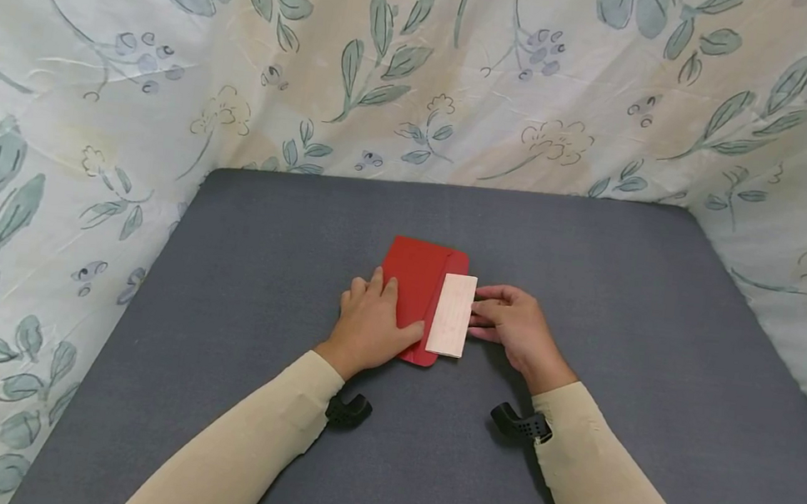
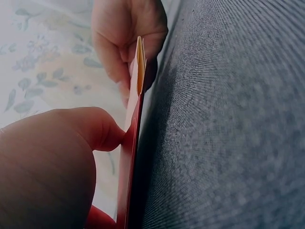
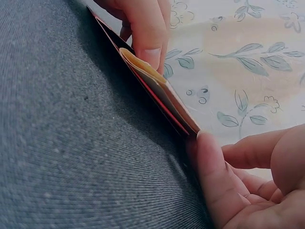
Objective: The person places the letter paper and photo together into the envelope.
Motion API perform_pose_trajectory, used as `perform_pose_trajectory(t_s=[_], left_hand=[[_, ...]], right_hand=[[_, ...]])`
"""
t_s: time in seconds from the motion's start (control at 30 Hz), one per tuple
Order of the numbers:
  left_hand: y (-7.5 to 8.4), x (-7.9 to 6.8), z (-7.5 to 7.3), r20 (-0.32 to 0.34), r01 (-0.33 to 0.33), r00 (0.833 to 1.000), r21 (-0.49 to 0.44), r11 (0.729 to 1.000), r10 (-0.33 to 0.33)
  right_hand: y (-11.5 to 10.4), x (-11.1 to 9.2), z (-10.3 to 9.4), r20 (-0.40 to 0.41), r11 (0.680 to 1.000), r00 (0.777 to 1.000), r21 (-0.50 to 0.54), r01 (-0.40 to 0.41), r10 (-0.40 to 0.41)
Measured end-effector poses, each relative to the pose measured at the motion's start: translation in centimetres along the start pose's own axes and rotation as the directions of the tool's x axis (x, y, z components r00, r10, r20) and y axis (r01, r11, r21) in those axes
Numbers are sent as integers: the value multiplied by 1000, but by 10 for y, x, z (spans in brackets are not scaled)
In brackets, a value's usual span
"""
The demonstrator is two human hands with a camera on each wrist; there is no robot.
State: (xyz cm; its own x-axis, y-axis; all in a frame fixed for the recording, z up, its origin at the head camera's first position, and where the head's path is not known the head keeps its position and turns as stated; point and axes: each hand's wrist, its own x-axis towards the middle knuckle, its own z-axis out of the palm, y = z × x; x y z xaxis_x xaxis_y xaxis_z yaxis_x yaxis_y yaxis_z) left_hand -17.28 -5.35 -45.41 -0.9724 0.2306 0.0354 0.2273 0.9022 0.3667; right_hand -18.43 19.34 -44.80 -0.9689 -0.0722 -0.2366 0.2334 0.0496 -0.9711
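A flat red envelope (image 1: 411, 282) lies on the grey table, its folded flap edge toward the right. Over its right side sits a pale pinkish folded strip of paper (image 1: 451, 317), with a yellowish inner face showing at its end in the right wrist view. My left hand (image 1: 372, 324) rests on the envelope with fingers spread, and its thumb (image 2: 102, 129) presses near the strip's edge. At the strip's right edge, my right hand (image 1: 518, 333) pinches it between thumb and fingers; some fingertips are hidden beneath.
The grey table (image 1: 284, 237) has rounded far corners. A leaf-patterned cloth (image 1: 471, 67) hangs behind and along both sides. Each wrist carries a black strapped device, such as the right one (image 1: 522, 424), close above the tabletop.
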Motion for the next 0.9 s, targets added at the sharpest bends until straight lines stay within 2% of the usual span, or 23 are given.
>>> perform_pose_trajectory(t_s=[0.9], left_hand=[[8,-6,4,19,-32,999,-3,999,32]], right_hand=[[1,0,-1,-46,1000,999,23,3,-2]])
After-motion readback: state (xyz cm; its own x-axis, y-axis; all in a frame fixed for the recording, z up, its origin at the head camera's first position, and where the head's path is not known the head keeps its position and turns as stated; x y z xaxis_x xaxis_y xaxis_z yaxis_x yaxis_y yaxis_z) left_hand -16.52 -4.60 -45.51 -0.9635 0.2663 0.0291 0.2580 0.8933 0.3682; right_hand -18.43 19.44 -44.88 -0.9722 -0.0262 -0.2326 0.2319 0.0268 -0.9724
